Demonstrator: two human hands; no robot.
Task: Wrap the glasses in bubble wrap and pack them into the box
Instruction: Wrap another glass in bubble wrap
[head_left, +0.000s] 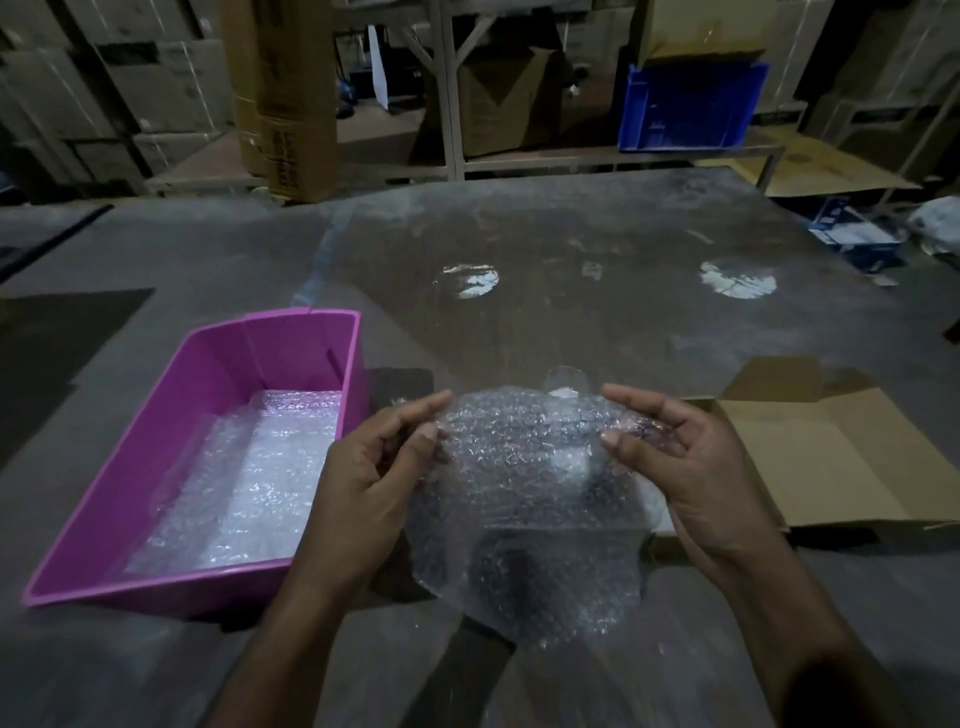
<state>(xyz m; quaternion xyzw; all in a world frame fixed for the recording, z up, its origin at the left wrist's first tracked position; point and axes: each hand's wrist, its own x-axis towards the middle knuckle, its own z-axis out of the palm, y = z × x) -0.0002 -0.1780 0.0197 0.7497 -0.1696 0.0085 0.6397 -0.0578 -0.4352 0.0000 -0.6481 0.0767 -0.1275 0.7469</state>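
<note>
Bubble wrap sheet (524, 483): held above grey table (571, 312), between both hands | left hand (374, 467): fingers pinch sheet's left edge | right hand (691, 467): thumb and fingers pinch right edge | glass (566, 382): rim visible just behind sheet | pink bin (156, 467): left, lined with bubble wrap | cardboard box (831, 457): right, open.

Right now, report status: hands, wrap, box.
Left hand and right hand both pinching clear bubble wrap sheet. Glass barely visible behind it. Open brown cardboard box right, empty. Pink plastic bin left, clear of work.
</note>
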